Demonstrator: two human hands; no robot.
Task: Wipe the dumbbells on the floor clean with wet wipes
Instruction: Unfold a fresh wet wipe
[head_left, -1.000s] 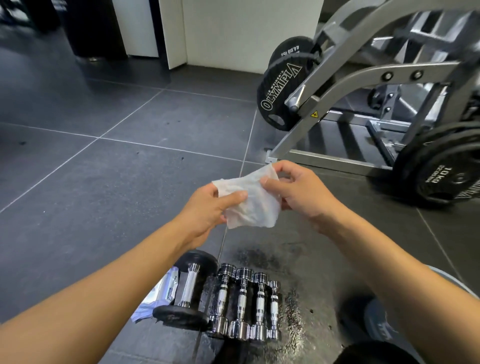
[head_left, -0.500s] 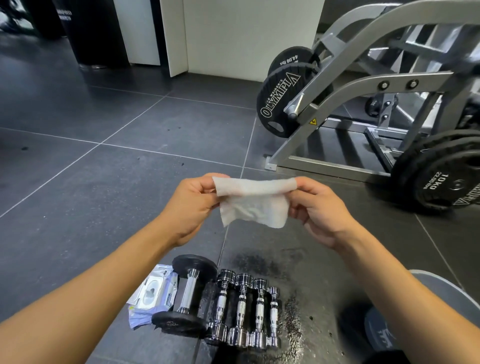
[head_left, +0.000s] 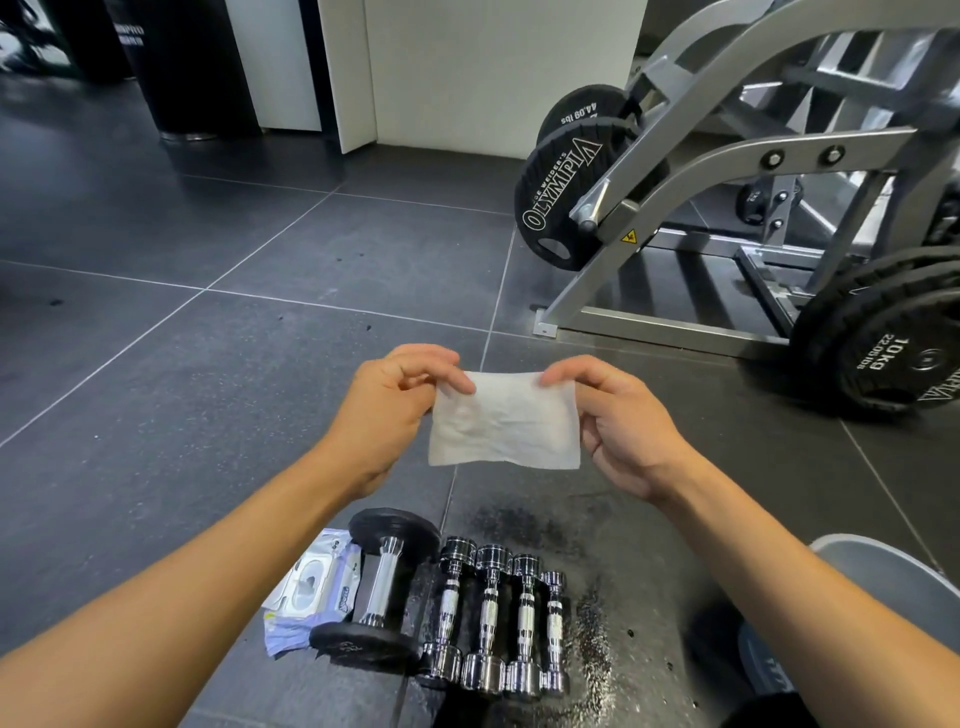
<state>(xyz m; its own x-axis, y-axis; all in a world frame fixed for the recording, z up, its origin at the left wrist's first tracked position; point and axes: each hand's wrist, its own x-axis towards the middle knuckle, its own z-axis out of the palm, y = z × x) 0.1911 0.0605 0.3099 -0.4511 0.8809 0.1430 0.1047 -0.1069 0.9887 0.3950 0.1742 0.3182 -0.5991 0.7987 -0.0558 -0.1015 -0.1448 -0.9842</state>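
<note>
A white wet wipe (head_left: 504, 422) hangs spread flat in the air between my hands. My left hand (head_left: 387, 410) pinches its top left corner and my right hand (head_left: 618, 415) pinches its top right corner. Below them on the dark floor lies a row of dumbbells: a black rubber-headed dumbbell (head_left: 382, 584) at the left and several small chrome dumbbells (head_left: 491, 618) side by side to its right. A pack of wet wipes (head_left: 311, 587) lies just left of the black dumbbell, partly hidden by my left forearm.
A grey weight machine frame (head_left: 675, 208) with black Olympia plates (head_left: 566, 202) stands at the back right, and more plates (head_left: 893, 343) sit at the right edge. Wet patches (head_left: 592, 639) mark the floor right of the chrome dumbbells. My knee (head_left: 888, 577) shows at the lower right.
The wipe went from a crumpled bunch to a flat open sheet. My hands moved apart and shifted to its two top corners.
</note>
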